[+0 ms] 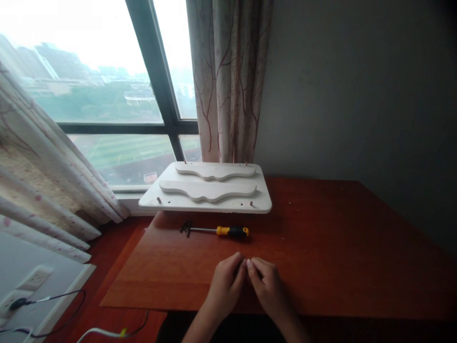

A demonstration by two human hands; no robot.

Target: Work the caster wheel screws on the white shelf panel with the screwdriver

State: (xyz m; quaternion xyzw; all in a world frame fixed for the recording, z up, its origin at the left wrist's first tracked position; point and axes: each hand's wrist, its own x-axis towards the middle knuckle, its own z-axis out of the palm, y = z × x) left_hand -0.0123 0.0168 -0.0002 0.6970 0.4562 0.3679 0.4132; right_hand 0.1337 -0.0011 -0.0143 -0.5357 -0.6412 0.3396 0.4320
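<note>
Fingers [240, 273] of left hand [227, 276] and right hand [267, 281] pinched, tips meeting; cannot tell whether anything is clamped. Reddish-brown wooden table [321, 243] beneath. White panel [263, 193] at far side: rounded corners, two wavy-edged slats [207, 190], small pegs [159, 200]. Yellow-and-black screwdriver [220, 231] lies between panel and hands, dark screws [186, 228] at its tip.

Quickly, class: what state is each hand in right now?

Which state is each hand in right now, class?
Left hand: curled closed; whether it holds anything cannot be told.
Right hand: also curled closed, beside the left; contents cannot be told.
</note>
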